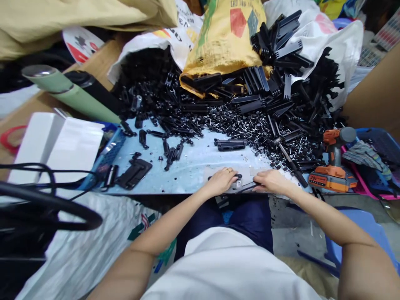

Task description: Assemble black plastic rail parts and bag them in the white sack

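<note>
At the front edge of the light blue work surface point(193, 166), my two hands work close together. My left hand point(221, 181) is closed at the left, its fingertips at a small black plastic part point(238, 176) on a greyish plate point(212, 171). From the right, my right hand point(272, 181) pinches the end of a thin black strip point(248, 187), which slants down toward the left hand. The fingers partly hide both pieces. Just beyond my hands lies a pair of long black plastic parts point(231, 144).
A heap of screws point(246, 123) and black parts covers the back, below a yellow sack point(225, 41). An orange cordless drill point(333, 160) stands right, beside a hammer-like tool point(290, 160). At left are a blue basket point(109, 154), a green roll point(78, 98) and a black holder point(134, 173).
</note>
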Demonstrator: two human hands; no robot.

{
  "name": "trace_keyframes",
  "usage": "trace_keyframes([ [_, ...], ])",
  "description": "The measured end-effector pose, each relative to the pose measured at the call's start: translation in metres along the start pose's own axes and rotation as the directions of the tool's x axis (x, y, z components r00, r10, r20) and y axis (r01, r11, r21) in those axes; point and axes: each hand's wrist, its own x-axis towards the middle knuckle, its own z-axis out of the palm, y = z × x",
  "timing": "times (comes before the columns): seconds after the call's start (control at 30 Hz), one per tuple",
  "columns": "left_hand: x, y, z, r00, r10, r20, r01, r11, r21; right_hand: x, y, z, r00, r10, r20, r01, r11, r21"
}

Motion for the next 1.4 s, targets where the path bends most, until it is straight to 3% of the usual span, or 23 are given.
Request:
trace_keyframes([
  [0.13, 0.003, 0.007, -0.002, 1.000, -0.001, 0.003, 0.001, 0.999, 0.034, 0.001, -0.026, 0.022, 0.983, 0.172, 0.069, -0.171, 0.985, -0.016],
  [0.27, 0.000, 0.007, 0.000, 1.000, 0.006, -0.029, -0.005, 1.000, 0.025, -0.001, -0.032, 0.011, 0.965, 0.256, 0.056, -0.255, 0.966, -0.028],
  [0.47, -0.004, 0.000, 0.007, 0.990, 0.038, -0.137, -0.045, 0.998, -0.050, -0.005, -0.042, -0.004, 0.957, 0.276, 0.085, -0.273, 0.961, -0.046],
  [0.73, -0.004, -0.004, 0.006, 0.981, 0.075, -0.178, -0.089, 0.994, -0.071, -0.004, -0.043, -0.011, 0.959, 0.267, 0.097, -0.264, 0.963, -0.052],
  [0.9, -0.003, -0.010, 0.015, 0.963, 0.075, -0.257, -0.095, 0.993, -0.065, -0.005, -0.048, -0.012, 0.955, 0.294, -0.025, -0.295, 0.948, -0.117],
  [1.03, -0.007, -0.013, 0.026, 0.931, 0.134, -0.339, -0.152, 0.988, -0.026, -0.006, -0.047, -0.014, 0.971, 0.214, -0.109, -0.230, 0.960, -0.162],
  [1.17, -0.010, -0.012, 0.026, 0.953, 0.113, -0.282, -0.124, 0.992, -0.023, -0.006, -0.036, -0.008, 0.980, 0.148, -0.132, -0.168, 0.973, -0.155],
  [1.27, 0.005, -0.004, 0.014, 0.979, 0.116, -0.170, -0.122, 0.992, -0.026, -0.007, -0.023, 0.008, 0.972, 0.187, -0.139, -0.202, 0.974, -0.103],
  [1.4, 0.063, 0.021, -0.005, 0.985, 0.096, -0.145, -0.101, 0.995, -0.025, -0.007, -0.005, 0.029, 0.936, 0.297, -0.187, -0.303, 0.953, -0.001],
])
